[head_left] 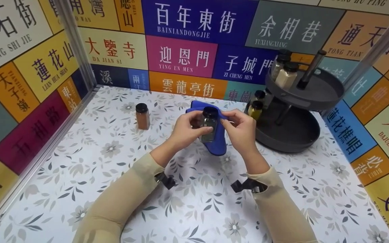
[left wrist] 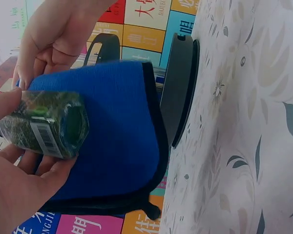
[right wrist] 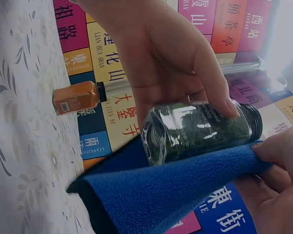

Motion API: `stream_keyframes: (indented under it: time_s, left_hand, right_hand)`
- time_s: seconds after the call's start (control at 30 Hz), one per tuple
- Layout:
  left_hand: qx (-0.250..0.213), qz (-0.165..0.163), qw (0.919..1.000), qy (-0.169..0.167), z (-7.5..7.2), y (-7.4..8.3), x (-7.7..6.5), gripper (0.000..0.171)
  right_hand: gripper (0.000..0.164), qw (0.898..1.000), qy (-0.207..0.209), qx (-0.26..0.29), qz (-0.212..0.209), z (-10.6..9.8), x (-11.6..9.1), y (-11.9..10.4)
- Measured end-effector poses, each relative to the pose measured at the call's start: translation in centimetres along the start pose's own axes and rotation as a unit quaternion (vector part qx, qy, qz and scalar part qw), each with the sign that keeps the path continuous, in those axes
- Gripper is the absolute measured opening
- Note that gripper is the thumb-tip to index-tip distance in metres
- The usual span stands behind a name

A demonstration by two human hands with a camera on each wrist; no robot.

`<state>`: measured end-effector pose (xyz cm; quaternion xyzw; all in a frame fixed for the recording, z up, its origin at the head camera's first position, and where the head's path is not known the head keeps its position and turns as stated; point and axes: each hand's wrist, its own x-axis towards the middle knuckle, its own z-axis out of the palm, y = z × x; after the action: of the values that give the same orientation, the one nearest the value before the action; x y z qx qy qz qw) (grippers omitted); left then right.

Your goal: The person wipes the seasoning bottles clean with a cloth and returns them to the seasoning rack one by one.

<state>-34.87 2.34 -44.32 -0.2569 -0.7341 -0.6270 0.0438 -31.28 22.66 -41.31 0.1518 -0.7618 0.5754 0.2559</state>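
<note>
In my left hand I grip a glass spice jar with a black lid and dried green herbs inside; the thumb lies across its front. My right hand pinches a blue cloth by its upper edge, close to the jar's lid. The cloth hangs behind and beside the jar, with a dark border and a small loop at one corner in the left wrist view. A barcode label shows on the jar's side. In the right wrist view the cloth lies along the glass.
A jar of orange-brown powder stands on the flowered tabletop at the left. On the right is a dark two-tier rotating rack with several jars, among them a pale one on top and a yellow one below. Printed panels wall the back and sides.
</note>
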Motion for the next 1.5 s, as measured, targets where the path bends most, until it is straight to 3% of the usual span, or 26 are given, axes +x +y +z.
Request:
stream_keyframes:
  time_s: [0.4, 0.67, 0.93, 1.2, 1.5]
  left_hand:
    - [0.013, -0.001, 0.9994, 0.033, -0.5, 0.5, -0.1, 0.052]
    - [0.032, 0.020, 0.9990, -0.024, -1.0, 0.9, 0.0, 0.048]
    - [-0.013, 0.017, 0.9974, -0.069, -1.0, 1.1, -0.1, 0.049]
    - [-0.015, 0.030, 0.9993, -0.017, -1.2, 1.3, 0.0, 0.046]
    - [-0.050, 0.026, 0.9976, 0.040, -2.2, 2.0, -0.1, 0.049]
  right_hand:
    - [0.017, 0.998, -0.013, -0.048, -0.032, 0.6, -0.9, -0.6]
    - [0.015, 0.998, 0.010, -0.059, -0.032, 0.3, -0.9, -1.2]
    - [0.014, 1.000, 0.015, -0.023, -0.005, 0.4, -0.6, -0.5]
    - [0.013, 1.000, -0.002, -0.025, 0.014, 0.9, -0.7, -0.3]
    - [0.011, 0.998, -0.043, -0.040, 0.037, 2.1, -1.1, 0.3]
